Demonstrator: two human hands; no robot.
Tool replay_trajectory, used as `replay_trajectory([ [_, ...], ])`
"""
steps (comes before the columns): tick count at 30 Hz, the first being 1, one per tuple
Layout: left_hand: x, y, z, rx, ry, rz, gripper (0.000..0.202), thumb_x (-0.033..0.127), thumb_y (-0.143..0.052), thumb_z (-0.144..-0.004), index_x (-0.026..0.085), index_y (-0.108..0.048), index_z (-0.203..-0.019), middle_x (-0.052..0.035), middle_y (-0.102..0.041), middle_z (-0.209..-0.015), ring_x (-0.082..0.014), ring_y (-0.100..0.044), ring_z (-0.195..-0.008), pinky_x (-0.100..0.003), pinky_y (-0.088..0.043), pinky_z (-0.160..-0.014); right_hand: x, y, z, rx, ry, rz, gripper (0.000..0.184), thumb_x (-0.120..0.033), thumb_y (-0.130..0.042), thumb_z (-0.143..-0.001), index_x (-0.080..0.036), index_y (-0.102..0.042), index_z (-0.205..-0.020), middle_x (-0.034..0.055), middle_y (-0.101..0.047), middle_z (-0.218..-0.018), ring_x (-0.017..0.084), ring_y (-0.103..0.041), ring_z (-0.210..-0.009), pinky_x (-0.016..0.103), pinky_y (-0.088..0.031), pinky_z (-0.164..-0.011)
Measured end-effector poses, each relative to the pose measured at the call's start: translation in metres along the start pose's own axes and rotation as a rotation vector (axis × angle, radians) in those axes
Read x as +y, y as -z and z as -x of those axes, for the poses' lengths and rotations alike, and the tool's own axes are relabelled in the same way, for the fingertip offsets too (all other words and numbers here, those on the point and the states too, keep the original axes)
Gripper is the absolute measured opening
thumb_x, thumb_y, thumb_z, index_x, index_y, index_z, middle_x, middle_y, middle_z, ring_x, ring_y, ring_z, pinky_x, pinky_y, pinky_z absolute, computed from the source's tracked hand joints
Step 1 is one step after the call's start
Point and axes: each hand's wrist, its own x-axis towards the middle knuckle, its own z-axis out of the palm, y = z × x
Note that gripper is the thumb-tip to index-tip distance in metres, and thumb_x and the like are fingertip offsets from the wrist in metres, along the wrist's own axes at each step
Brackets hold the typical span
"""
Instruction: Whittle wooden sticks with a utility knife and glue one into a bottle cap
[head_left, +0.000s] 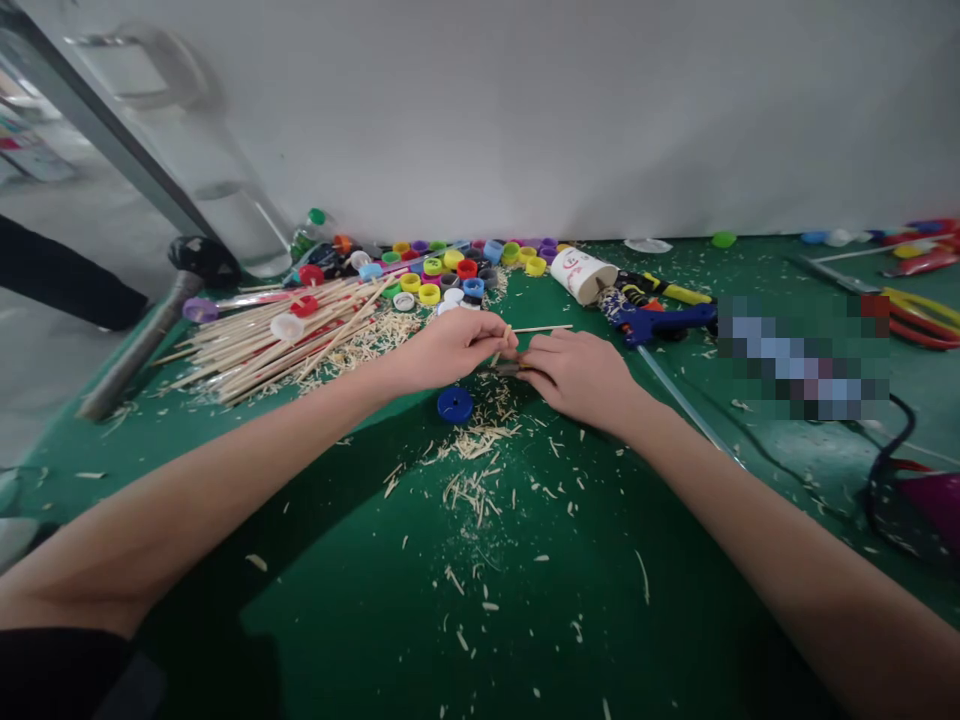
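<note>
My left hand [457, 348] is closed in a pinch on a thin wooden stick [546, 328], which sticks out to the right just above the other hand. Close beside it, my right hand [577, 375] is closed on a small knife [510, 368]. Only the knife's grey blade and a little yellow show; my fingers hide the rest. A round blue bottle cap [455, 404] lies on the green table just below my left hand. Pale wood shavings [480, 440] are scattered under both hands.
A pile of wooden sticks [262, 345] lies left, beside a hammer [150, 340]. Colourful bottle caps [450, 265] and a paper cup [581, 275] stand near the wall. Right are a blue glue gun [660, 320], a clear glue stick [686, 405] and red-and-yellow pliers [926, 320].
</note>
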Motion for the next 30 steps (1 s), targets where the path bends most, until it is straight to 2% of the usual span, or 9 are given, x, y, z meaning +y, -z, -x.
replay_trajectory([
  [4, -0.001, 0.000, -0.001, 0.023, 0.032, 0.008, 0.021, 0.024, -0.047, -0.088, 0.018, -0.066, -0.083, -0.0053, -0.072, -0.092, -0.0119, -0.062, -0.078, -0.027, -0.046, -0.069, -0.001, -0.003, 0.003, 0.032, -0.013, 0.001, 0.024, -0.034, -0.046, -0.096, -0.022, -0.067, -0.092, 0.0013, -0.068, -0.087, 0.018, -0.055, -0.082, 0.032, -0.031, -0.066],
  [7, -0.004, 0.000, 0.000, 0.095, 0.091, 0.021, 0.017, 0.031, -0.056, -0.085, 0.018, -0.062, -0.077, -0.0048, -0.070, -0.082, -0.0112, -0.059, -0.068, -0.027, -0.044, -0.061, -0.007, -0.006, 0.010, 0.139, -0.075, 0.025, 0.027, -0.036, -0.043, -0.096, -0.023, -0.067, -0.096, 0.0020, -0.067, -0.086, 0.019, -0.054, -0.081, 0.033, -0.029, -0.065],
  [11, -0.009, -0.001, 0.000, 0.198, 0.101, -0.046, 0.025, 0.038, -0.064, -0.079, 0.020, -0.052, -0.066, -0.0019, -0.061, -0.067, -0.0098, -0.049, -0.059, -0.028, -0.038, -0.054, -0.011, -0.008, 0.017, 0.248, -0.146, -0.002, 0.029, -0.035, -0.042, -0.097, -0.023, -0.068, -0.098, 0.0036, -0.067, -0.087, 0.019, -0.052, -0.081, 0.033, -0.029, -0.066],
  [14, -0.010, -0.002, 0.000, 0.230, 0.131, -0.034, 0.028, 0.040, -0.065, -0.077, 0.020, -0.051, -0.064, -0.0019, -0.060, -0.067, -0.0100, -0.047, -0.058, -0.029, -0.037, -0.054, -0.010, -0.007, 0.017, 0.240, -0.146, -0.006, 0.030, -0.035, -0.042, -0.097, -0.022, -0.069, -0.098, 0.0041, -0.067, -0.086, 0.020, -0.052, -0.080, 0.034, -0.028, -0.065],
  [17, -0.007, -0.003, 0.000, 0.224, 0.153, -0.035, 0.026, 0.039, -0.063, -0.078, 0.019, -0.057, -0.064, -0.0027, -0.061, -0.065, -0.0098, -0.047, -0.057, -0.029, -0.036, -0.055, -0.008, -0.005, 0.015, 0.215, -0.140, 0.007, 0.030, -0.035, -0.042, -0.097, -0.022, -0.069, -0.099, 0.0044, -0.067, -0.085, 0.020, -0.051, -0.080, 0.033, -0.027, -0.064],
  [23, -0.001, -0.006, 0.001, 0.152, 0.071, -0.076, 0.023, 0.033, -0.052, -0.086, 0.019, -0.066, -0.074, -0.0029, -0.065, -0.071, -0.0094, -0.048, -0.058, -0.029, -0.035, -0.055, -0.010, -0.001, 0.008, 0.128, -0.114, 0.038, 0.028, -0.034, -0.044, -0.096, -0.022, -0.069, -0.096, 0.0041, -0.066, -0.085, 0.020, -0.051, -0.078, 0.032, -0.025, -0.063],
  [27, -0.002, -0.005, 0.001, 0.126, 0.076, -0.059, 0.029, 0.031, -0.046, -0.090, 0.018, -0.065, -0.074, -0.0055, -0.070, -0.083, -0.0107, -0.056, -0.067, -0.028, -0.040, -0.061, -0.010, 0.000, 0.004, 0.095, -0.114, 0.028, 0.026, -0.032, -0.045, -0.096, -0.021, -0.068, -0.095, 0.0039, -0.067, -0.086, 0.020, -0.053, -0.080, 0.032, -0.026, -0.062],
  [30, -0.004, -0.005, 0.000, 0.094, 0.067, 0.000, 0.026, 0.027, -0.043, -0.091, 0.017, -0.064, -0.079, -0.0064, -0.071, -0.093, -0.0115, -0.061, -0.080, -0.027, -0.046, -0.072, -0.009, 0.000, 0.001, 0.078, -0.100, 0.005, 0.024, -0.032, -0.046, -0.095, -0.021, -0.068, -0.094, 0.0033, -0.068, -0.088, 0.020, -0.054, -0.081, 0.032, -0.028, -0.063],
])
